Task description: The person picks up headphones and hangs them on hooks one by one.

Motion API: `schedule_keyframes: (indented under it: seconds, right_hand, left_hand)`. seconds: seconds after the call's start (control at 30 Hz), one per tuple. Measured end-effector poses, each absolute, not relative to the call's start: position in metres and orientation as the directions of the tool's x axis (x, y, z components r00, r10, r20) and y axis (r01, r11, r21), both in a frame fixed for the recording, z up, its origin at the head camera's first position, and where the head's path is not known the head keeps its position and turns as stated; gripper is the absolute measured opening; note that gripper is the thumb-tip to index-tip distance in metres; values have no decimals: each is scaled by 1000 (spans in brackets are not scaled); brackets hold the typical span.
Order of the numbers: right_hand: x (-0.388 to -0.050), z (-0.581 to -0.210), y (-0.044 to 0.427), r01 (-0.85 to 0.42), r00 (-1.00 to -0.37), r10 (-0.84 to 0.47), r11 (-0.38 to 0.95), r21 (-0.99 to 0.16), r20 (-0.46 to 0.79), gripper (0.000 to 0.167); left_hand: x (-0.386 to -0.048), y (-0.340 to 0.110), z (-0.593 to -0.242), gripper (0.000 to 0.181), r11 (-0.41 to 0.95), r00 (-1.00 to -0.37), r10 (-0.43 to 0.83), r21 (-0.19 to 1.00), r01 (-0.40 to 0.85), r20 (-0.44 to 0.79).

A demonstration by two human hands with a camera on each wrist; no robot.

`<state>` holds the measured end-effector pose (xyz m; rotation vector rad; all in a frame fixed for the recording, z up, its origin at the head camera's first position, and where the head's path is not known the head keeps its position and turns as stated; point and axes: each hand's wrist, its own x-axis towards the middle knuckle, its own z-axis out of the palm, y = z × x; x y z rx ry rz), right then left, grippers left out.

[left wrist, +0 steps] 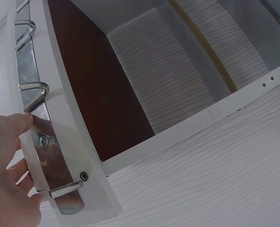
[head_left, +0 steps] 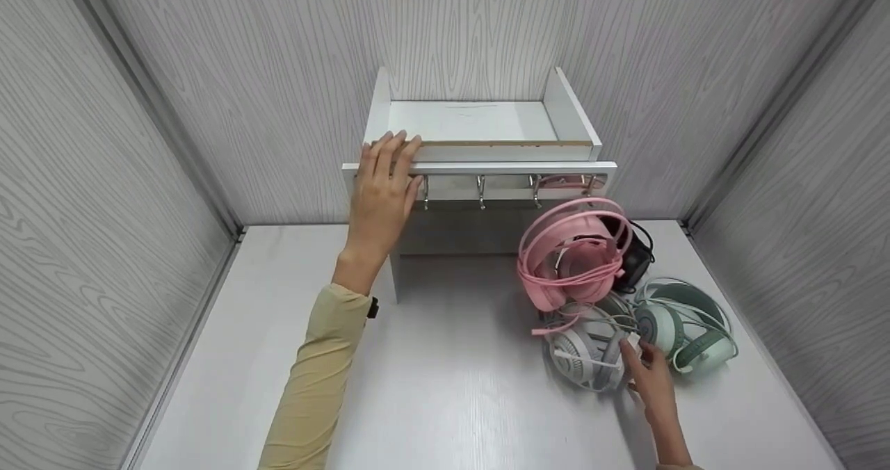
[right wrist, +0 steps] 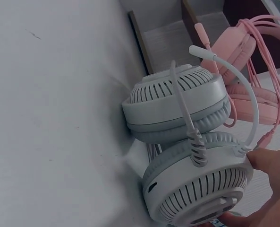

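Note:
A white rail (head_left: 480,168) with metal hooks (head_left: 481,192) runs along the front of a white shelf unit. My left hand (head_left: 379,202) grips its left end, fingers over the top edge; in the left wrist view the thumb of this hand (left wrist: 7,165) lies by a hook (left wrist: 33,94). On the table lies a white-grey headset (head_left: 580,359), whose lower ear cup (right wrist: 196,184) my right hand (head_left: 653,379) holds between thumb and fingers (right wrist: 272,184). Just above it is a pink headset (head_left: 573,261) at the rail's right end, overlapping it in the head view.
A mint-green headset (head_left: 688,327) lies on the table (head_left: 445,386) to the right of the white-grey one. Behind the pink headset is a black headset (head_left: 634,258). The unit's upper tray (head_left: 473,119) has raised sides. Grey wood-grain walls (head_left: 278,74) enclose the table.

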<state>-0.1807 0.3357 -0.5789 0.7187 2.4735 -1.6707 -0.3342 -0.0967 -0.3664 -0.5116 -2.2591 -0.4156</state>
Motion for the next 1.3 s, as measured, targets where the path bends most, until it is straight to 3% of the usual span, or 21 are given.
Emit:
schedule_keyframes:
  seconds: [0.23, 0.57, 0.93, 1.3]
  right_hand:
    - [-185, -581, 346, 465, -881, 204, 198, -863, -428, 101]
    - [-188, -583, 349, 456, -889, 111, 166, -874, -443, 103]
    - [-185, -586, 345, 428, -900, 133, 74, -901, -416, 94]
    - [-172, -579, 339, 443, -892, 108, 30, -896, -438, 100]
  left_hand:
    - [-334, -96, -365, 51, 868, -626, 233, 131, 479, 744]
    - [-334, -96, -366, 51, 868, -636, 229, 141, 476, 737]
    - [-335, -96, -367, 52, 869, -634, 223, 144, 473, 740]
    - [-335, -97, -366, 51, 866, -629, 228, 142, 480, 743]
